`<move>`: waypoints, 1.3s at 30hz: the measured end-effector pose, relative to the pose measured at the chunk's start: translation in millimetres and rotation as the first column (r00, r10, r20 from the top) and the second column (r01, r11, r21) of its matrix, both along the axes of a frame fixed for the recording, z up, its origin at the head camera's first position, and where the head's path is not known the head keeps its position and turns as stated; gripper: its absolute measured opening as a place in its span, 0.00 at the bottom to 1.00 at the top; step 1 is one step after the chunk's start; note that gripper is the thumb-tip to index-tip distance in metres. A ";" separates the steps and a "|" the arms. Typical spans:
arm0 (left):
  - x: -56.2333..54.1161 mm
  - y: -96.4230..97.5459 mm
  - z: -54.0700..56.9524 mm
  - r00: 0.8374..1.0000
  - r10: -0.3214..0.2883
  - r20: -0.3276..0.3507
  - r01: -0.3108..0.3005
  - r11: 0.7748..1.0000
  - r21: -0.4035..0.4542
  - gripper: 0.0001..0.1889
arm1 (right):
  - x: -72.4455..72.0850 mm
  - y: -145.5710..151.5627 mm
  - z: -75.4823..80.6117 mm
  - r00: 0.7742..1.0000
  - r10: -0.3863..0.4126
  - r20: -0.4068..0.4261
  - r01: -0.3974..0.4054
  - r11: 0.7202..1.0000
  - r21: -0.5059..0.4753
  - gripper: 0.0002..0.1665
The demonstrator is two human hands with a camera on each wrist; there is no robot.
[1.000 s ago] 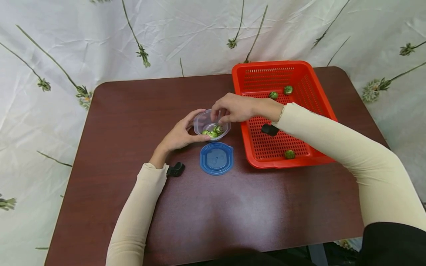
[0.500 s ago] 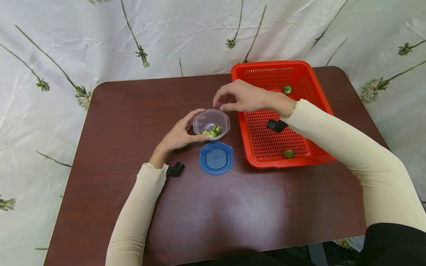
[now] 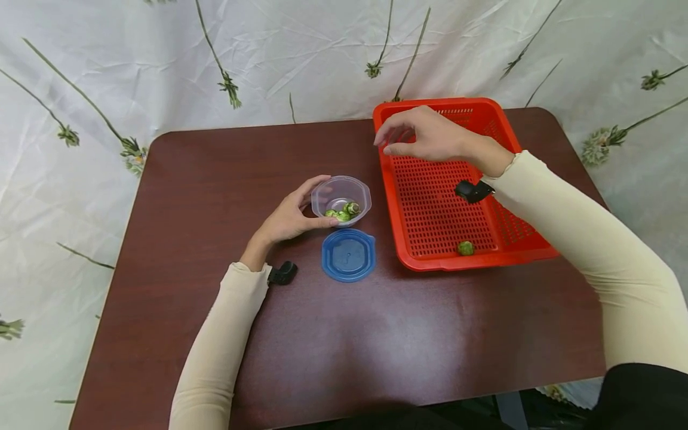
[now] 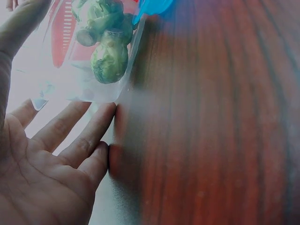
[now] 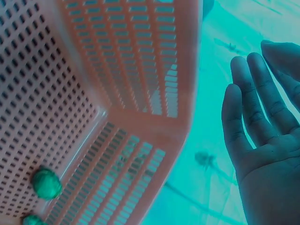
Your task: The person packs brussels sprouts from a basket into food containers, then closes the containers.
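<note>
My left hand (image 3: pixel 287 215) grips a small clear plastic container (image 3: pixel 332 192) on the table, thumb at the near side and fingers round the far side. Several Brussels sprouts (image 3: pixel 344 212) lie in its bottom; the left wrist view shows the sprouts (image 4: pixel 110 61) close through the clear wall. Above the far left part of a red basket (image 3: pixel 435 215) hangs my right hand (image 3: pixel 430 134), fingers relaxed and holding nothing. One sprout (image 3: pixel 465 248) sits near the basket's front. Two more, including a sprout (image 5: pixel 46 183) by a corner, appear in the right wrist view but are hidden in the head view.
A blue lid (image 3: pixel 348 255) lies on the brown table (image 3: pixel 215 179) just in front of the container. Behind the table hangs a white cloth (image 3: pixel 301 54) with a flower print. The basket's raised walls stand at the table's back right.
My right hand has risen out of the container and moved right and back over the basket. The left hand has kept its grip on the container.
</note>
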State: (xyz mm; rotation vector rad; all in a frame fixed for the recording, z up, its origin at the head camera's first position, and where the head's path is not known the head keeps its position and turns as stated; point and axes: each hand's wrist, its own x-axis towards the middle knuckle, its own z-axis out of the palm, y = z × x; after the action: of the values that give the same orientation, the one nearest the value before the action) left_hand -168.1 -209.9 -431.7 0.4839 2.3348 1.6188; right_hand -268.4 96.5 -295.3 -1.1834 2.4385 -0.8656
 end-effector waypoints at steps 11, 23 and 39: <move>0.6 -1.5 0.6 1.000 -0.003 -0.007 0.003 1.000 -0.006 0.46 | -21.5 33.5 -2.2 0.988 -0.151 0.043 0.148 0.986 0.078 0.13; -0.5 0.5 0.3 1.000 -0.003 0.005 0.003 1.000 0.002 0.45 | -39.5 62.2 -15.4 0.972 -0.230 0.055 0.216 0.958 0.190 0.16; 0.2 0.3 0.5 1.000 -0.004 0.002 0.004 1.000 0.003 0.45 | -57.5 75.4 -35.3 0.949 -0.283 0.138 0.214 0.902 0.375 0.19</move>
State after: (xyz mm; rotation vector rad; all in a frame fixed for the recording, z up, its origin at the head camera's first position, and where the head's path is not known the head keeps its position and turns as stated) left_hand -167.9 -209.6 -431.2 0.4877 2.3288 1.6207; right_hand -325.9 172.0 -330.6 -0.6381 2.4805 -0.5328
